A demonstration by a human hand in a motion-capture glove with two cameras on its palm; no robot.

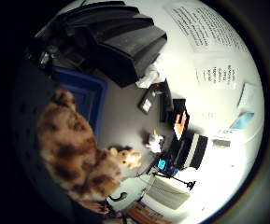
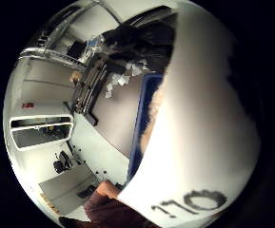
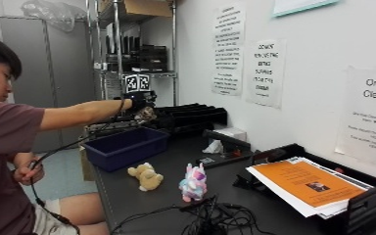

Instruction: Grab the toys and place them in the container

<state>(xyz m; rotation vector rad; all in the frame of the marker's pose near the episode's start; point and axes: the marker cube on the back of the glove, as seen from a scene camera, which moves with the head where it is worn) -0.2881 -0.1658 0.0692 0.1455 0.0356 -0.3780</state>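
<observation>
Gloved right hand (image 3: 138,102) gripping spotted plush toy (image 3: 146,114) above blue container (image 3: 124,147) near table's far edge, fur showing only in little-finger palm view, tan bear (image 3: 146,176) and pastel unicorn (image 3: 192,182) sitting mid-table.

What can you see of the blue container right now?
The blue container is a shallow rectangular bin, apparently plastic, with a raised rim and an open top. It sits upright on the dark table, near its far end by the black stacked trays. No toy shows inside it from the outside view. The gloved right hand holds a mottled brown plush toy above its far end, not touching it.
</observation>
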